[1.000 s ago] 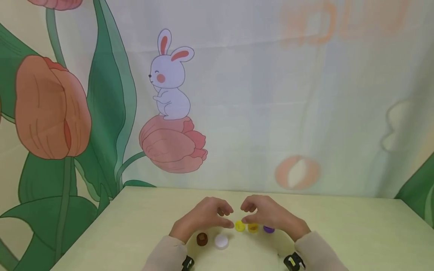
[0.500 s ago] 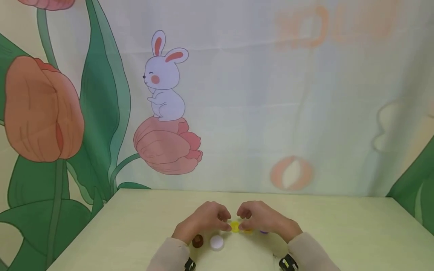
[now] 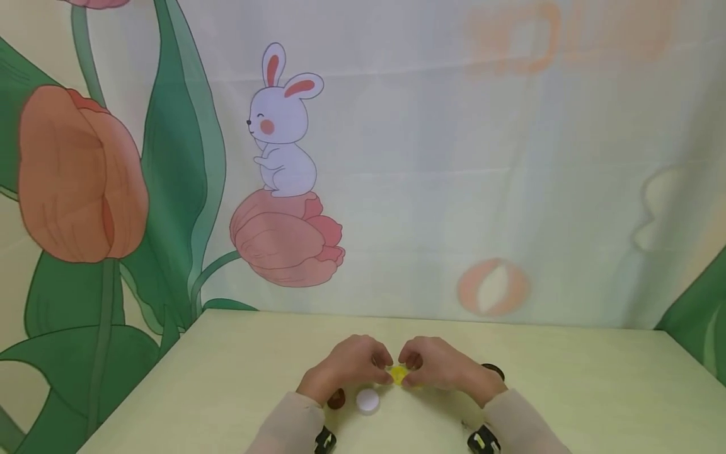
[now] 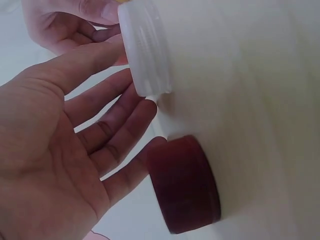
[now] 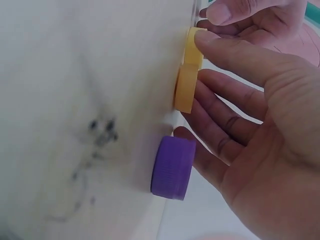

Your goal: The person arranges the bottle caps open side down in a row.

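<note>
Both hands meet over a small yellow bottle cap (image 3: 399,376) on the table. My left hand (image 3: 356,360) has its thumb tip at the cap's left edge, fingers bent loosely behind. From the other side, my right hand (image 3: 435,364) touches the cap with its thumb (image 5: 220,47); its fingers reach past an orange-yellow cap (image 5: 186,89) in the right wrist view. A purple cap (image 5: 173,167) stands by the little finger. Near the left hand are a white cap (image 4: 145,50) and a dark brown-red cap (image 4: 184,185). The left thumb tip is hidden in the left wrist view.
The pale table (image 3: 595,384) ends at a cloth backdrop (image 3: 397,189) printed with tulips and a rabbit. A dark round thing (image 3: 495,371) shows behind the right wrist. Dark marks (image 5: 104,129) are on the tabletop in the right wrist view.
The hands have drawn closer together, and the thumbs have come in to the yellow cap from both sides. The right hand now hides the purple cap in the head view.
</note>
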A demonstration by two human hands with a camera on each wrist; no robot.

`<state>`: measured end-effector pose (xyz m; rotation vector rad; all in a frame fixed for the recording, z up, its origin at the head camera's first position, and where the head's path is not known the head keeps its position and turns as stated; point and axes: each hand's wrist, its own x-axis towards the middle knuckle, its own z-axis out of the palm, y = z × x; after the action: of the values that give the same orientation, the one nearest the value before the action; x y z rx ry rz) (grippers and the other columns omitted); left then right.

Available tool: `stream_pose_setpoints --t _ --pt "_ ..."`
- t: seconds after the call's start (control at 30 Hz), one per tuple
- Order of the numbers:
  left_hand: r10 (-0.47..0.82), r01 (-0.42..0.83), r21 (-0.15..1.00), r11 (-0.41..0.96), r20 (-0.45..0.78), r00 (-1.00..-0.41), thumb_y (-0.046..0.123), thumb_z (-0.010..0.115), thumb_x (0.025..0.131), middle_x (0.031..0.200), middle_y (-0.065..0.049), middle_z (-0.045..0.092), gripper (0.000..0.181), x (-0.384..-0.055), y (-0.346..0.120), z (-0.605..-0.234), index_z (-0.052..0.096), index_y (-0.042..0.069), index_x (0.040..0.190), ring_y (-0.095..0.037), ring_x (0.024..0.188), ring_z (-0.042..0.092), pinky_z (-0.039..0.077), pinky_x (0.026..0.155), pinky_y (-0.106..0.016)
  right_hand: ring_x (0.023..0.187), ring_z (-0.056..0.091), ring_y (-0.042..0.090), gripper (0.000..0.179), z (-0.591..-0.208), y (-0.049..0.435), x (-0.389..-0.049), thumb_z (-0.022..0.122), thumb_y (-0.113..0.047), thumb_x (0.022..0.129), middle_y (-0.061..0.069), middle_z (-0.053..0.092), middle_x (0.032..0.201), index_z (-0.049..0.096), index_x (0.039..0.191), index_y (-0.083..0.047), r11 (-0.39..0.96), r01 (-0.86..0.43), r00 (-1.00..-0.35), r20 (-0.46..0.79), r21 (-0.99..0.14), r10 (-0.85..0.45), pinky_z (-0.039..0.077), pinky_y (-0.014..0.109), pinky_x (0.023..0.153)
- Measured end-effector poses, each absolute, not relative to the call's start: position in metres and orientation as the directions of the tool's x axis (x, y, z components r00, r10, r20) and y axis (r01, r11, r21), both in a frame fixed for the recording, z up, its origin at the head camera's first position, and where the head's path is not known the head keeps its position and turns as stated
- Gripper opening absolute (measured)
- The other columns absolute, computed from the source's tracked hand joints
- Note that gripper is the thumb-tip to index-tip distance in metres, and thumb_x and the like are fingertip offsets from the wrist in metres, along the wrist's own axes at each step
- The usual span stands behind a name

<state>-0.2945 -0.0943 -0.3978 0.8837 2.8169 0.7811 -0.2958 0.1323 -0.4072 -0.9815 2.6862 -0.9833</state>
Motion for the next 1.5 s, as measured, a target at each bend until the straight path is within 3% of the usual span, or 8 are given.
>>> stream_pose_setpoints --t 0.53,0.93,1.13,1.3,1.5 --pt "0.530 0.489 0.470 0.735 0.052 -0.846 0.018 0.090 0.085 0.086 0.009 0.071 0.021 -0.291 -0.088 -0.395 0.083 0.012 0.103 -0.008 0.083 0.062 0.052 0.079 -0.029 0.087 0.063 0.018 0.022 -0.409 0.132 -0.297 0.089 -0.010 0.084 -0.001 0.067 0.092 0.072 0.098 -0.006 0.570 -0.566 -0.771 0.140 -0.595 -0.621 0.054 0.034 0.080" --pt "0.562 0.581 0.505 0.639 0.209 -0.800 0.007 0.090 0.085 0.088 0.003 0.075 0.028 -0.292 -0.099 -0.399 0.080 0.008 0.111 -0.005 0.080 0.069 0.055 0.077 -0.025 0.087 0.063 0.017 0.019 -0.405 0.131 -0.294 0.079 -0.024 0.097 -0.003 0.067 0.095 0.073 0.107 -0.010 0.545 -0.485 -0.815 0.128 -0.684 -0.566 0.053 0.038 0.079" --pt "0.521 0.602 0.484 0.635 0.308 -0.796 0.008 0.088 0.087 0.081 0.010 0.072 0.018 -0.292 -0.099 -0.396 0.081 0.013 0.103 -0.001 0.072 0.064 0.053 0.070 -0.023 0.092 0.065 0.015 0.017 -0.396 0.130 -0.293 0.075 -0.027 0.099 -0.006 0.069 0.096 0.074 0.107 -0.012 0.528 -0.497 -0.813 0.157 -0.689 -0.561 0.054 0.041 0.084" --pt "0.487 0.577 0.509 0.639 0.313 -0.815 0.014 0.088 0.088 0.078 0.015 0.071 0.009 -0.293 -0.099 -0.395 0.081 0.017 0.094 0.000 0.071 0.062 0.052 0.070 -0.023 0.094 0.065 0.016 0.015 -0.389 0.131 -0.292 0.071 -0.027 0.103 -0.006 0.070 0.097 0.074 0.108 -0.013 0.511 -0.503 -0.808 0.170 -0.697 -0.564 0.054 0.044 0.086" --pt "0.475 0.555 0.526 0.644 0.293 -0.830 0.020 0.084 0.093 0.081 0.014 0.070 0.006 -0.291 -0.098 -0.392 0.081 0.016 0.097 -0.003 0.074 0.061 0.051 0.072 -0.027 0.090 0.065 0.016 0.009 -0.386 0.134 -0.290 0.072 -0.019 0.102 -0.006 0.069 0.094 0.073 0.105 -0.011 0.505 -0.529 -0.798 0.197 -0.682 -0.570 0.053 0.038 0.082"
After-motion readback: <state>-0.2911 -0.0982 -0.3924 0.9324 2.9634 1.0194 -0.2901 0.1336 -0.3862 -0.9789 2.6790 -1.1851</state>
